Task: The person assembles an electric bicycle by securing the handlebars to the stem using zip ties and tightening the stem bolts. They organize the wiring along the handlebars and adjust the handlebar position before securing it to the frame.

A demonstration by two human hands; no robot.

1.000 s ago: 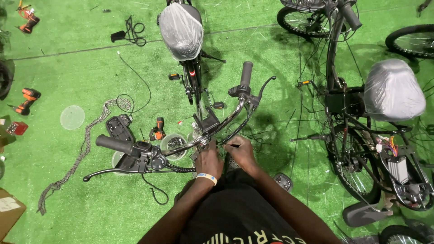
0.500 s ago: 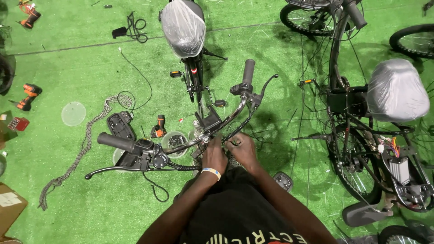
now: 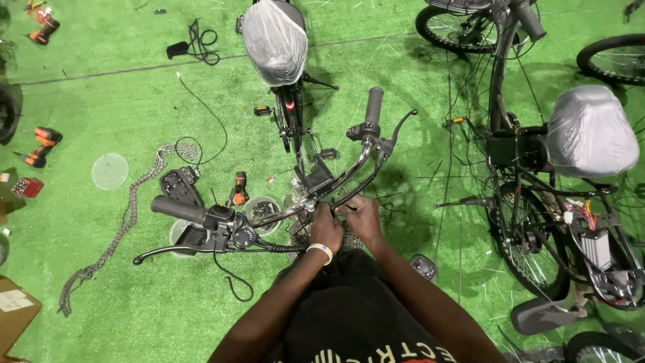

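Hiding the stem clamp and whatever is pinched there beneath the left hand (image 3: pixel 327 228) and right hand (image 3: pixel 363 218). Cutting off a cardboard box (image 3: pixel 17 312) at the left edge, a wheel (image 3: pixel 615 60) at the right.

a second bicycle (image 3: pixel 537 195) stands at the right on the green turf (image 3: pixel 134 101), its saddle under a plastic cover (image 3: pixel 591 131). a loose chain (image 3: pixel 121 228) trails across the turf at the left, near a clear round lid (image 3: pixel 109 171). two orange drills (image 3: pixel 39 146) lie farther left, one at the top corner. a black cable (image 3: pixel 195 47) is coiled at the top. a cardboard box (image 3: pixel 17 312) sits at the bottom left corner.
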